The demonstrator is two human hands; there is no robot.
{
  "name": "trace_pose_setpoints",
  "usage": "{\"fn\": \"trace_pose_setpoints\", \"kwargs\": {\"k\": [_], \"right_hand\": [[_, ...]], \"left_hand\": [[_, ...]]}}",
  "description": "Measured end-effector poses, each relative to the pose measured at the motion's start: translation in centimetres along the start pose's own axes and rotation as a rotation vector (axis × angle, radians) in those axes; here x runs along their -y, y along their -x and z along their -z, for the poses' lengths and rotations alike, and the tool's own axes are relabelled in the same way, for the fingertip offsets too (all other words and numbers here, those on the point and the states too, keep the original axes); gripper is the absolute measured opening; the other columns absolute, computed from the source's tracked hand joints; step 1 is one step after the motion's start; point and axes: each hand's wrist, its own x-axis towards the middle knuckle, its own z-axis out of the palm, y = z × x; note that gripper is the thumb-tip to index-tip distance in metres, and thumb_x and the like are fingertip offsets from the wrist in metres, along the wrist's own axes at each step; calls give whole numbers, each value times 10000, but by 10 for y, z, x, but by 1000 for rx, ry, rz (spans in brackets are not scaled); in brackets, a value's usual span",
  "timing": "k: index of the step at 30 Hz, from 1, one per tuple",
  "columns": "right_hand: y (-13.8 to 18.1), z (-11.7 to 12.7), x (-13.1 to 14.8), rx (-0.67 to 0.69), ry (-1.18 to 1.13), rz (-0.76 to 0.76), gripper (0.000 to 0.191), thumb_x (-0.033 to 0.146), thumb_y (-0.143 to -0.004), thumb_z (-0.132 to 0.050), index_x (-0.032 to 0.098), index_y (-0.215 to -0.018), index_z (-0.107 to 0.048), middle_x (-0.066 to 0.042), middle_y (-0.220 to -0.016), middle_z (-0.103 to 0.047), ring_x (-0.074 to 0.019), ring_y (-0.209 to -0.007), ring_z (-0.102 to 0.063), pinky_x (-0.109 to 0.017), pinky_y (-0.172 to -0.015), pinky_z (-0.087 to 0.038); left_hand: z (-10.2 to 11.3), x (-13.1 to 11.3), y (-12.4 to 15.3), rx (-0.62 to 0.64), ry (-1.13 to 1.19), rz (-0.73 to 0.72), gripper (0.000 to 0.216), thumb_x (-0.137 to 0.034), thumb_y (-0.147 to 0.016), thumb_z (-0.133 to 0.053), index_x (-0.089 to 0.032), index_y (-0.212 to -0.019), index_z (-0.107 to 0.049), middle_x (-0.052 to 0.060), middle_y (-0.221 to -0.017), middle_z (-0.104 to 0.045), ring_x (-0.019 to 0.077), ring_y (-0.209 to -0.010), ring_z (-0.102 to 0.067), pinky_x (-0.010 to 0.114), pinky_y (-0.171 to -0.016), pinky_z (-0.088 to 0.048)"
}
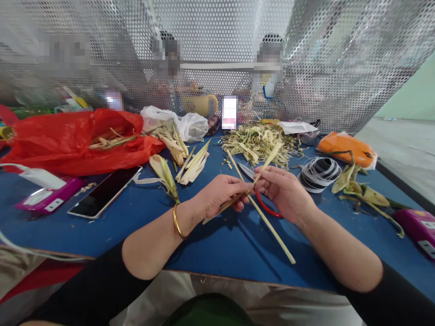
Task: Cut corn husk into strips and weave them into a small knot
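Observation:
My left hand (222,194), with a gold bangle on the wrist, is closed on a pale green leaf strip (272,158) that runs up to the right. My right hand (283,192) is closed on red-handled scissors (263,206), whose blade tip (246,170) points up and left beside the strip. A second long strip (272,228) crosses under both hands and reaches toward the table's near edge. Both hands hover just above the blue table (136,217).
A heap of cut leaf strips (258,142) lies behind the hands. At left are a red plastic bag (68,140), a phone (105,192) and a pink device (47,199). A coil of black-and-white band (319,172), an orange bag (345,147) and husks (360,190) sit at right. People sit behind the mesh screen.

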Motion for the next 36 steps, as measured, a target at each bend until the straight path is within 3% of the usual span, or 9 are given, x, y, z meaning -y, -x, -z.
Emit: {"fn": "trace_pose_setpoints", "kwargs": {"k": [5,10,13,15,18,21,25,28,36], "right_hand": [[1,1,-4,31,76,37,288,378,-639,-812,146,-720,-660,4,-663,-609,-91,-577,-552,-223,-580,-460],[-7,4,-14,-112,179,84,353,441,-589,-819,144,-697,-661,16,-538,-576,-105,-511,-527,-239,-543,-447],[-11,8,-14,-185,325,109,359,498,-667,-741,152,-691,-647,2,-567,-594,-120,-506,-538,-252,-525,-431],[-8,10,-8,-258,587,247,344,489,-772,-653,170,-652,-610,7,-570,-577,-121,-508,-522,-255,-520,-404],[5,10,4,-335,1067,716,293,364,-875,-577,186,-642,-570,6,-593,-552,-137,-578,-514,-271,-573,-383],[15,5,8,-38,1393,1145,136,212,-911,-526,178,-837,-635,-40,-776,-641,-165,-713,-564,-303,-679,-400],[14,-2,-4,407,1744,1253,220,146,-953,-419,148,-999,-635,-76,-867,-654,-195,-797,-564,-343,-748,-388],[9,-3,-14,451,1838,1218,265,160,-974,-383,147,-868,-626,-65,-806,-615,-198,-787,-540,-345,-745,-373],[13,-6,-15,428,1726,1342,361,115,-976,-318,158,-738,-587,-52,-704,-573,-181,-709,-490,-322,-729,-365]], "left_hand": [[-3,-1,2,-39,-33,-4,209,-276,-767,-715,-110,-651,-662,20,-537,-608,74,-423,-528,191,-451,-434],[-4,-2,4,-42,-64,63,147,-240,-778,-710,-107,-720,-689,23,-559,-639,76,-454,-563,206,-525,-472],[-2,-1,2,-106,-44,35,192,-299,-760,-736,-112,-736,-698,43,-619,-679,99,-520,-616,229,-596,-502],[0,-1,-1,-138,-2,-11,232,-349,-768,-724,-118,-761,-710,66,-694,-711,127,-598,-657,247,-639,-514],[3,-1,-3,-155,71,-47,266,-380,-816,-653,-124,-807,-725,91,-782,-733,163,-694,-687,264,-666,-511],[5,-2,-3,-175,138,-61,249,-343,-834,-613,-126,-798,-730,88,-782,-729,148,-694,-669,259,-677,-497],[5,0,-4,-189,173,-89,129,-245,-754,-678,-129,-757,-735,50,-738,-705,103,-641,-607,218,-628,-457],[4,2,-6,-172,184,-103,111,-183,-659,-744,-123,-752,-739,33,-702,-691,98,-623,-588,217,-613,-449],[-7,2,-5,-281,258,-124,189,-98,-554,-796,-96,-721,-708,20,-604,-676,95,-545,-579,227,-604,-474]]}}
